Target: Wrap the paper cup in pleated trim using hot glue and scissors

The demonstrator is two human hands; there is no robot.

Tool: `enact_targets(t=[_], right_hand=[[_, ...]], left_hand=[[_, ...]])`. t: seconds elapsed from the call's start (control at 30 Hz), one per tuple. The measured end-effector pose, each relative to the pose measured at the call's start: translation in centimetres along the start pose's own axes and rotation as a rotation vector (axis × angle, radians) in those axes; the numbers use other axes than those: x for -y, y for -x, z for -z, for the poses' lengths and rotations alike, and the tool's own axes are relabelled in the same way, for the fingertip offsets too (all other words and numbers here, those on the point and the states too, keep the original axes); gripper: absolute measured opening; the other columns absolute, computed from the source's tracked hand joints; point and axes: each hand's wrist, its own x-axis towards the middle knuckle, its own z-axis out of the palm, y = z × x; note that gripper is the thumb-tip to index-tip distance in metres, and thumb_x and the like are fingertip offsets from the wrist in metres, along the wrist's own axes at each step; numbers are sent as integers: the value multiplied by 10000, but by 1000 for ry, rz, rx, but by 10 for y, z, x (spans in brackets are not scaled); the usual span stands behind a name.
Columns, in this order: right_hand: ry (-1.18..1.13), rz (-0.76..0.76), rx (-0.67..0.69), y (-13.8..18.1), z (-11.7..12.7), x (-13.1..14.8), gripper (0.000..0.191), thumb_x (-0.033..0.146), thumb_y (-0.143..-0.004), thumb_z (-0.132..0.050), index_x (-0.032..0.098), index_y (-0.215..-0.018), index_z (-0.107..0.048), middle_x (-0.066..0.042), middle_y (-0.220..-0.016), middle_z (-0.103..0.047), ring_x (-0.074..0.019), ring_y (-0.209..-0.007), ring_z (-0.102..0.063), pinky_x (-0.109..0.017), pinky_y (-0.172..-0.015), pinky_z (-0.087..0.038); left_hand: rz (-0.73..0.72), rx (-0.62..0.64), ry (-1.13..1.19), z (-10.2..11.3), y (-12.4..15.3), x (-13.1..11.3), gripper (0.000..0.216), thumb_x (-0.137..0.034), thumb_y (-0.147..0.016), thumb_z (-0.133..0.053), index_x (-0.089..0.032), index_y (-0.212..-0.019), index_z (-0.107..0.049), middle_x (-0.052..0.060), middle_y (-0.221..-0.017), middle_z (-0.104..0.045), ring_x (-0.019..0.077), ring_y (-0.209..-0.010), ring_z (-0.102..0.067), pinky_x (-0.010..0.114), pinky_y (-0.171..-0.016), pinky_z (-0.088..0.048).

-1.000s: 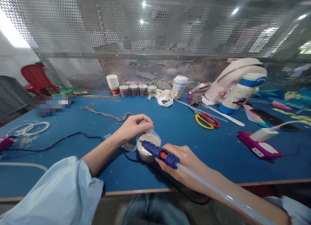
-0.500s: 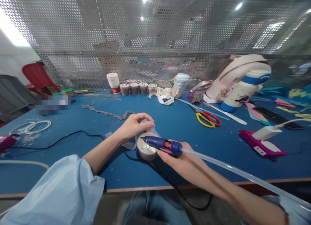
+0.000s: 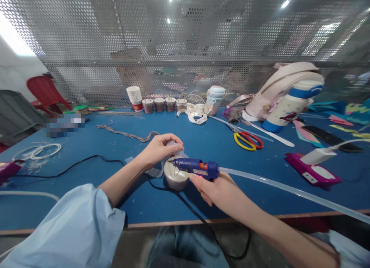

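Observation:
My right hand [image 3: 212, 187] is wrapped round a blue hot glue gun [image 3: 190, 166], with a long clear glue stick [image 3: 277, 186] running out of its back. The gun lies level above a small paper cup [image 3: 176, 181], its nozzle over the cup's far left rim. The cup stands upright, grey outside and white inside. Closed at the cup's far side, my left hand [image 3: 164, 146] pinches a bunched, pale grey-lilac ribbed strip of fabric [image 3: 177, 149]. Part of that strip lies on the table left of the cup, under my wrist.
At the back stand stacked paper cups [image 3: 134, 96], several grey-wrapped cups [image 3: 159, 105], white ribbon [image 3: 196, 114] and a pale bottle [image 3: 214, 98]. Scissors [image 3: 245, 140], a pink bag [image 3: 274, 90] and a purple power strip [image 3: 313, 171] are on the right. The black cord [image 3: 185, 200] passes in front of the cup.
My right hand has turned the glue gun to a more level position and shifted it slightly right. The glue stick's tail has swung upward. My left hand has stayed in place.

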Motion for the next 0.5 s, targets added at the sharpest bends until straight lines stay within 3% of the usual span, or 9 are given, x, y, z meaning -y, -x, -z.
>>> enact_targets(t=[0.3, 0.5], right_hand=[[-205, 25, 87, 0, -3, 1, 296, 421, -812, -541, 211, -624, -448, 81, -422, -397, -81, -352, -390, -209, -377, -301], [-204, 22, 108, 6, 8, -2, 353, 433, -810, -562, 197, -566, -464, 70, -398, -403, -75, -358, -394, -201, -389, -295]], left_hand=[[3, 6, -6, -1, 2, -1, 209, -317, -680, -733, -143, -749, -640, 3, -700, -647, 85, -591, -530, 209, -565, -422], [-7, 9, -13, 1, 3, 0, 213, -326, -685, -731, -146, -760, -646, 3, -706, -645, 89, -597, -529, 217, -576, -425]])
